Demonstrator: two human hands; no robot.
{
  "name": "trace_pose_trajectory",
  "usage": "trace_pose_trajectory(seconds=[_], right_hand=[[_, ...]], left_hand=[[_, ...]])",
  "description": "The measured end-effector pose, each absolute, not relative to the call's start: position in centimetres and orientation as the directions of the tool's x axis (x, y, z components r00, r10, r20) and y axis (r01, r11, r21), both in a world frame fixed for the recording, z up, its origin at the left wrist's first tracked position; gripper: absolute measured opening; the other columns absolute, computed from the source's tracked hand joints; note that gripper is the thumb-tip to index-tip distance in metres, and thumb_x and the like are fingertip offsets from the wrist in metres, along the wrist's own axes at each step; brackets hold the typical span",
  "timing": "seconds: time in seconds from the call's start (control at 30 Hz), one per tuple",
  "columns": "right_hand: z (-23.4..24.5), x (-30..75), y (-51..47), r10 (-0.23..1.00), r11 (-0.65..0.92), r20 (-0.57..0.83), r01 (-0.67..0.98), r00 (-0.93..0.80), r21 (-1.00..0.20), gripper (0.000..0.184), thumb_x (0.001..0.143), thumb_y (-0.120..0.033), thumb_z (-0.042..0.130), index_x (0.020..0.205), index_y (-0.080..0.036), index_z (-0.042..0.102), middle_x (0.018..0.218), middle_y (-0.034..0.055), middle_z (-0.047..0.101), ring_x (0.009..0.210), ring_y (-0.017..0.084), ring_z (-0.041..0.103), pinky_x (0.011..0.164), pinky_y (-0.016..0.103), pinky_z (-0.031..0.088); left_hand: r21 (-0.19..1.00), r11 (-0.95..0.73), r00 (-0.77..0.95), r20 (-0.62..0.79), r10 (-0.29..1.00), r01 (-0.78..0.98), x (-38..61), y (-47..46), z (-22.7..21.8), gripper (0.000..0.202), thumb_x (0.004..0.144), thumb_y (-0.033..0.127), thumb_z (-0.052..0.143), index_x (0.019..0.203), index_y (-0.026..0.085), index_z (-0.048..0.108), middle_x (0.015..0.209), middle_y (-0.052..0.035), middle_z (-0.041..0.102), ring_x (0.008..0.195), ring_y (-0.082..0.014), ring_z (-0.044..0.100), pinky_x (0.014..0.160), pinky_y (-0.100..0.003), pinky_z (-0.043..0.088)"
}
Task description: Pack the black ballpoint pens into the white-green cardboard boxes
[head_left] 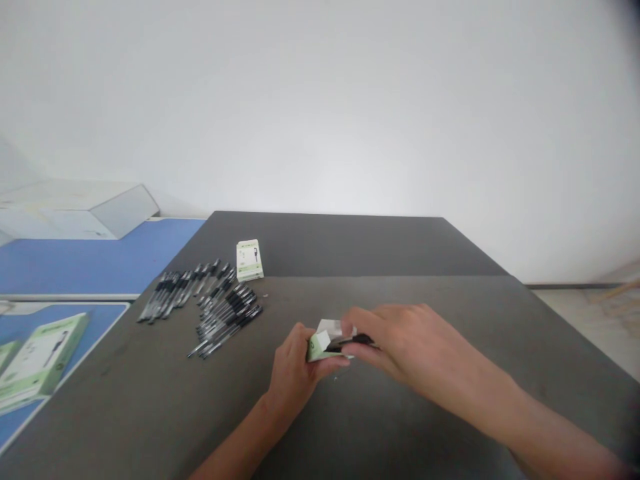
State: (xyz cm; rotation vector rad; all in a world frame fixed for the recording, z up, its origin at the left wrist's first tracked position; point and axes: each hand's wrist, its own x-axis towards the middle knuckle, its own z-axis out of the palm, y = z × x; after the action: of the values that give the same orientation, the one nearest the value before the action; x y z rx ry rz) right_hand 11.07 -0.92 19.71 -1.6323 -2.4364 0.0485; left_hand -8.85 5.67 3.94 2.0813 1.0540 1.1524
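Between its thumb and fingers, the left hand (294, 363) grips an open green-and-white box (317, 349). Just beside it, the right hand (400, 333) pinches dark pens (361, 339), number unclear, at the box's mouth. Beyond the left hand, leftward, lie loose pens (227, 315).

One dark table (125, 407); over it, one left hand (295, 357), one right hand (400, 337). Four small boxes: held box (315, 348) over table, second box (249, 261) on it. Left of table: two more boxes (43, 360), one white carton (55, 223), two blue tabletops (125, 257). On table: pens (230, 317), too overlapped to count.
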Motion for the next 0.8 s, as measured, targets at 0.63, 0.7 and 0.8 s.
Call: trace_pose_trajectory(seconds=[0.63,0.7,0.8], right_hand=[[19.9,10.8,1.1,0.94,0.302,0.058,0.739,-0.337,-0.602,0.012,0.106,-0.028,0.065,0.116,-0.028,0.072,0.088,-0.0053,0.078,0.075,0.012,0.071,0.067,0.022,0.046],[19.2,10.8,1.5,0.904,0.408,0.133,0.73,-0.406,-0.548,0.014,0.106,-0.027,0.065,0.112,-0.027,0.077,0.098,-0.0028,0.081,0.086,0.014,0.074,0.078,0.024,0.049],[19.0,10.6,1.9,0.843,0.532,0.199,0.725,-0.499,-0.438,0.018,0.106,-0.029,0.063,0.107,-0.024,0.08,0.103,0.0015,0.081,0.094,0.017,0.072,0.086,0.028,0.051]], left_hand=[[0.928,-0.267,0.284,0.191,0.939,0.259,-8.4,4.9,4.7,0.05,0.074,0.06,0.088,0.082,0.023,0.056,0.072,0.008,0.052,0.066,-0.0157,0.051,0.061,-0.026,0.034],[0.937,-0.236,0.278,0.162,0.947,0.257,-8.3,4.8,4.9,0.048,0.073,0.056,0.089,0.08,0.023,0.055,0.072,0.0078,0.053,0.066,-0.0159,0.051,0.062,-0.026,0.034],[0.955,-0.189,0.265,0.126,0.956,0.227,-8.1,4.6,5.1,0.046,0.07,0.052,0.091,0.08,0.022,0.057,0.073,0.0069,0.055,0.068,-0.0164,0.052,0.063,-0.027,0.035]])
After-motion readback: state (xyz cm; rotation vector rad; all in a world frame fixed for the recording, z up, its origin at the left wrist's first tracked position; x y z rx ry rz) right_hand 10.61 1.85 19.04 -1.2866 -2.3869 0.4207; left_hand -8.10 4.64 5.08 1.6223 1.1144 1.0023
